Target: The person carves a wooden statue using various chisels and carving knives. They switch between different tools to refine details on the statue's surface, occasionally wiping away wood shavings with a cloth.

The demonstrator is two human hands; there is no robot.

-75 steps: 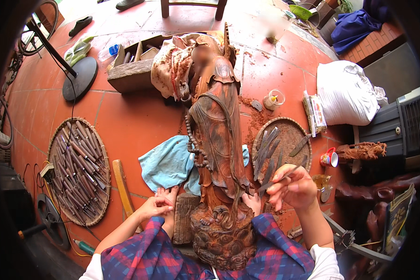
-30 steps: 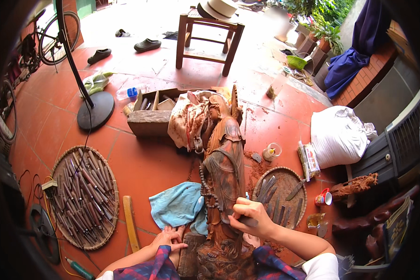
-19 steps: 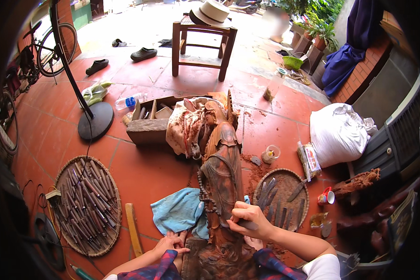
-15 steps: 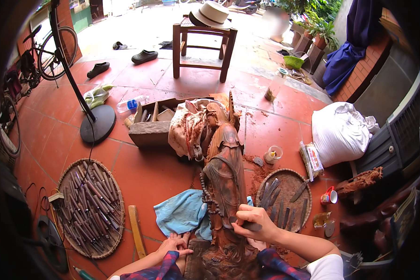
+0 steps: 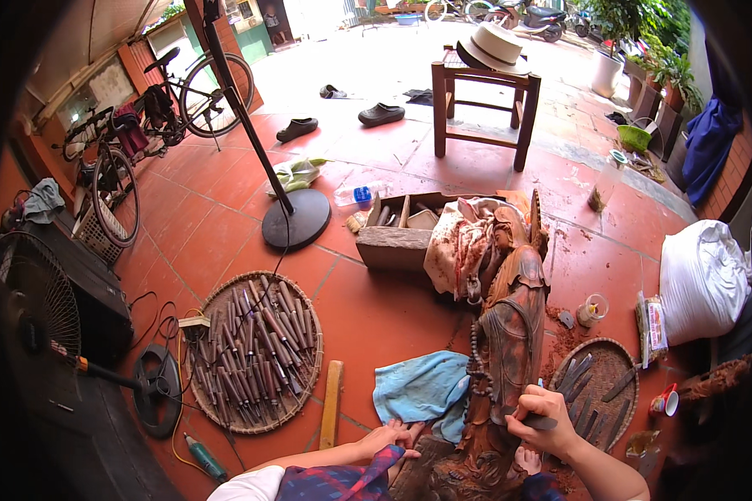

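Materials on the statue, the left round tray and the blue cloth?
Statue: probably wood, reddish-brown with a slight sheen; carved folds and streaky tone suggest it.
Left round tray: looks like woven bamboo or cane, matte; the bound rim points that way.
Blue cloth: fabric, matte, soft creases; fibre can't be told.

The floor (image 5: 384,313) is red tile with grey joints. On its left lie a round tray (image 5: 319,342), a green tool (image 5: 205,457) below that and a yellow bar (image 5: 331,405) right of the tray. A blue towel (image 5: 422,388) spreads near the middle. Farther off stand a box (image 5: 388,249), a black stand (image 5: 297,221) and a stool (image 5: 439,117), with a bottle (image 5: 363,194) and dark shoes (image 5: 382,114). At right: a second tray (image 5: 606,359), a jar (image 5: 592,311), a cup (image 5: 664,403), a sack (image 5: 703,280) and shavings (image 5: 564,341)
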